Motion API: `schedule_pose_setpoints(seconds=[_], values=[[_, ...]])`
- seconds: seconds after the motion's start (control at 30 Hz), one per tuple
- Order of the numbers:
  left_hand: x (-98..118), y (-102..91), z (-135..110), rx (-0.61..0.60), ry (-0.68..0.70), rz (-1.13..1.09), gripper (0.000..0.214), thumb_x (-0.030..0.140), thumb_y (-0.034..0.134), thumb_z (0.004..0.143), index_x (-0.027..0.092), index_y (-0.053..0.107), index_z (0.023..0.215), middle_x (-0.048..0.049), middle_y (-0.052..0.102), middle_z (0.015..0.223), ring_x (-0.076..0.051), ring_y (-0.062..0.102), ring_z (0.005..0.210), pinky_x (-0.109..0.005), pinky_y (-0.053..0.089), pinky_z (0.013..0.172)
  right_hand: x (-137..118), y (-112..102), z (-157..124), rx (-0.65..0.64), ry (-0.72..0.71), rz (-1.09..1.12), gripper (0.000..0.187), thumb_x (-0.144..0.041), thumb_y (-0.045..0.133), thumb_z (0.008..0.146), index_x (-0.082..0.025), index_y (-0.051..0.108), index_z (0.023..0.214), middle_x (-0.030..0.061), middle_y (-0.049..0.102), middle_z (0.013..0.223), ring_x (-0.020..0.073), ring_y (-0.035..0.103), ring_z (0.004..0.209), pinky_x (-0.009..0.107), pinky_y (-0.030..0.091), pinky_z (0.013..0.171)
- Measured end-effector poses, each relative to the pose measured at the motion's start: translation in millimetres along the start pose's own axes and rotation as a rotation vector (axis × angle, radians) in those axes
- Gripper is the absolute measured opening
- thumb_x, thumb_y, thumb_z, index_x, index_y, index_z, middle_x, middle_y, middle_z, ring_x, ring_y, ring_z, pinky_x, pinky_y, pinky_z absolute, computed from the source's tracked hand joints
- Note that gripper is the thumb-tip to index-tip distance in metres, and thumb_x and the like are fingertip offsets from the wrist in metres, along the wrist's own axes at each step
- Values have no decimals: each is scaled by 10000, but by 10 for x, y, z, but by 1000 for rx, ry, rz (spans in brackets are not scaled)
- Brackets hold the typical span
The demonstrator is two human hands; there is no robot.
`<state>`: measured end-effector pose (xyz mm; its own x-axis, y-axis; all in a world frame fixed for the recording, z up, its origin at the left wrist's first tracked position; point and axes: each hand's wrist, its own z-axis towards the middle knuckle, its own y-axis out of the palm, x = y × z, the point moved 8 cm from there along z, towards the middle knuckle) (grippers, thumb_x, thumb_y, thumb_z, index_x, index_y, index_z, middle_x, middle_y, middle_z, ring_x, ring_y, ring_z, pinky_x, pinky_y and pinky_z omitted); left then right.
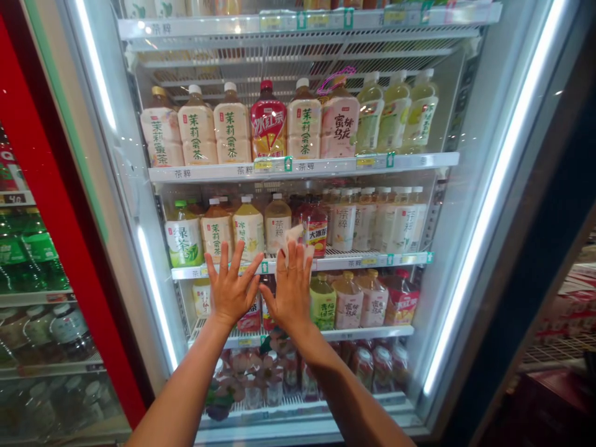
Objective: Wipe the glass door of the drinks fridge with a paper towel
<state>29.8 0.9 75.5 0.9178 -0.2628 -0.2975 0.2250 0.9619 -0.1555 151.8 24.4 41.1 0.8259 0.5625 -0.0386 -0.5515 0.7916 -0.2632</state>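
My left hand [231,287] lies flat on the glass door [447,205] of a drinks fridge, fingers spread and holding nothing. Beside it, my right hand [292,288] presses a white cloth or tissue [293,239] flat against the same glass, fingers stretched out over it. The cloth shows above and between the fingertips. Behind the glass, at the height of my hands, stand tea bottles [248,226] on a wire shelf [363,257].
The fridge holds several shelves of bottled drinks, with large bottles [267,124] on the upper shelf. Lit strips run down both door sides. A red frame [56,205] at the left borders another fridge with green bottles [28,254]. A dark frame stands at the right.
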Motion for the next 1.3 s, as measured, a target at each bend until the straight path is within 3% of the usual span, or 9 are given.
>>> schedule_pose_setpoints(seconds=[0.17,0.4,0.47,0.6,0.67,0.9,0.97,1.17,1.3], values=[[-4,5,-5,5,0,5,670,318,624,914,362,397,1542,-28,179,1707,-346,115,1591,-636,36,1281,-139,165,-1008,-95,-59,-64,850,-473,452,1019,-46,49,1633,195,-33,1713,376,-26,1593,627,132,1272],[-9,1,-18,5,4,-2,636,325,585,933,353,403,1542,-30,164,1711,-345,94,1595,-641,13,1277,-17,-3,316,1,-36,1,877,-640,305,1022,-131,-51,1641,142,-6,1727,320,-45,1601,645,118,1268],[-9,7,-13,-2,0,-4,645,319,593,930,355,400,1543,-30,164,1712,-343,98,1595,-642,14,1277,34,-3,179,-7,-31,-2,857,-616,313,1029,-144,-54,1642,140,-5,1728,324,-40,1601,656,126,1260],[-2,2,4,3,5,-3,676,309,628,912,364,394,1544,-20,163,1714,-335,97,1596,-628,14,1283,91,107,-854,-66,17,-54,761,-443,349,1052,-120,-3,1644,135,-60,1725,335,-38,1600,636,106,1266],[-2,0,10,1,5,-5,681,308,629,912,363,388,1547,-18,163,1714,-334,94,1596,-628,10,1283,88,131,-1057,-79,5,-79,751,-416,357,1050,-114,10,1644,133,-77,1726,336,-49,1599,621,71,1274],[-3,-5,13,-6,-3,2,700,307,634,911,375,369,1555,-18,171,1709,-327,93,1597,-633,15,1282,274,-141,300,-12,48,-80,774,-494,380,1041,-218,-10,1650,107,-77,1729,344,-52,1598,678,97,1247],[-6,-2,11,-8,-5,0,707,306,642,905,380,369,1553,-15,175,1707,-326,98,1595,-630,15,1285,302,-128,120,-39,35,-84,758,-462,396,1043,-228,8,1651,106,-11,1733,338,-27,1600,678,102,1250],[-18,2,5,0,-11,-16,733,306,646,897,402,346,1558,-4,185,1701,-326,111,1591,-626,24,1288,489,0,-1297,-146,-118,-130,768,-322,491,1006,-268,80,1652,45,53,1730,305,3,1604,619,102,1285],[-16,15,-5,-5,-6,2,738,316,651,894,394,345,1561,-13,177,1704,-332,107,1591,-631,22,1287,864,-253,-541,8,62,-137,743,-348,412,1039,-224,10,1650,100,-1,1729,345,-37,1597,719,133,1230]])
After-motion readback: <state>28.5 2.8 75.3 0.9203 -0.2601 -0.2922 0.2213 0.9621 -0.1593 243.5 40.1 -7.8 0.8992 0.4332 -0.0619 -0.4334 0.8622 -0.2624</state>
